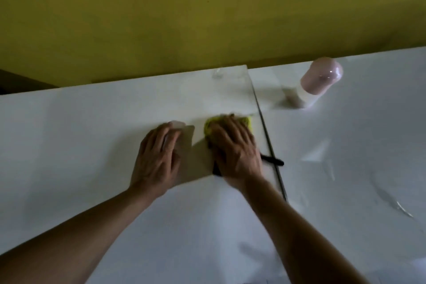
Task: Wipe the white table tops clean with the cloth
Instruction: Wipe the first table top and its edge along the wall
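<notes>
Head view | step: wiping left white worktop [69, 122] | right hand [235, 150] fingers flat, pressing yellow-green cloth [208, 128] beside seam | left hand [159, 157] fingers flat, bracing | next: cross to right worktop [357, 145], likely round pink-capped bottle [315, 85]

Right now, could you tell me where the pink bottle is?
In the head view the pink bottle stands on the right-hand white table, near its far edge, just right of the seam and beyond the right hand.
</notes>
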The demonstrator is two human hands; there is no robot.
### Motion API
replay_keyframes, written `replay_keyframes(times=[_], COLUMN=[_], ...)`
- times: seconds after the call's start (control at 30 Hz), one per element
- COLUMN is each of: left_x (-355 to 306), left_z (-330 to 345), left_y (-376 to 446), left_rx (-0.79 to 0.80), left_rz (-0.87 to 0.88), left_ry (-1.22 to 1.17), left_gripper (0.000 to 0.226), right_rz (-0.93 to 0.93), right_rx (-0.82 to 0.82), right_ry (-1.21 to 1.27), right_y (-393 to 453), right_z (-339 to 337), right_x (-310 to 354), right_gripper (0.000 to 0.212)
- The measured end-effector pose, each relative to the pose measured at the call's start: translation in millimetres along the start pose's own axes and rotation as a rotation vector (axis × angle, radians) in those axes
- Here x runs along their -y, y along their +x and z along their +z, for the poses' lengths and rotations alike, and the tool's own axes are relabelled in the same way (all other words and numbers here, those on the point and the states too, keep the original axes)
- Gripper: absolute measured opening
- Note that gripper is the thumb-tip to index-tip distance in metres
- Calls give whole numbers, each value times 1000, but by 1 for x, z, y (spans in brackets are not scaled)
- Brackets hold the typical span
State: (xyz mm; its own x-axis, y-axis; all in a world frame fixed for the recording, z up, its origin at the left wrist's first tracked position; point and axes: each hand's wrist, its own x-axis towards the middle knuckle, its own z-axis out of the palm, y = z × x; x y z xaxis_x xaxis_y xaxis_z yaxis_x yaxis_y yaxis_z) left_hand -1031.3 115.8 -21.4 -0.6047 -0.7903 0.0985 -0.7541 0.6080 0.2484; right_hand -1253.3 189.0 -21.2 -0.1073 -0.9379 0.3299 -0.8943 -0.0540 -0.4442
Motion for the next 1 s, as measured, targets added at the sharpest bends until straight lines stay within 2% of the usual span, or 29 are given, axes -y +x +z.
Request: replay_keyframes(times=[0.1, 0.23, 0.4, 0.47, 0.6, 0.7, 0.8, 0.9, 1.0], left_x=[29, 53, 53, 55, 55, 59, 60, 58, 58], left_z=[-8, -8, -2, -1, 0, 0, 0, -1, -1], left_y=[6, 10, 10, 11, 10, 11, 11, 10, 11], left_rx=[-6, 15, 7, -1, 13, 6, -10, -27, -36], left_rz=[-73, -70, -86, -91, -107, -104, -78, -71, -67], left_ry=[35, 27, 19, 18, 30, 26, 17, 10, -7], left_gripper=[55, 59, 59, 59, 59, 57, 57, 58, 59], right_rz=[134, 192, 354, 298, 83, -10, 111, 266, 312], right_rx=[8, -61, 124, 215, 371, 421, 363, 170, 19], right_ry=[-136, -291, -408, -424, -297, -249, -312, -396, -330], right_y=[60, 139, 205, 220, 244, 249, 243, 222, 196], right_z=[22, 38, 43, 58, 109, 118, 96, 61, 49], right_x=[-25, -65, -57, -24, 78, 98, 45, -34, -58], right_gripper=[53, 51, 47, 47, 49, 49, 46, 45, 51])
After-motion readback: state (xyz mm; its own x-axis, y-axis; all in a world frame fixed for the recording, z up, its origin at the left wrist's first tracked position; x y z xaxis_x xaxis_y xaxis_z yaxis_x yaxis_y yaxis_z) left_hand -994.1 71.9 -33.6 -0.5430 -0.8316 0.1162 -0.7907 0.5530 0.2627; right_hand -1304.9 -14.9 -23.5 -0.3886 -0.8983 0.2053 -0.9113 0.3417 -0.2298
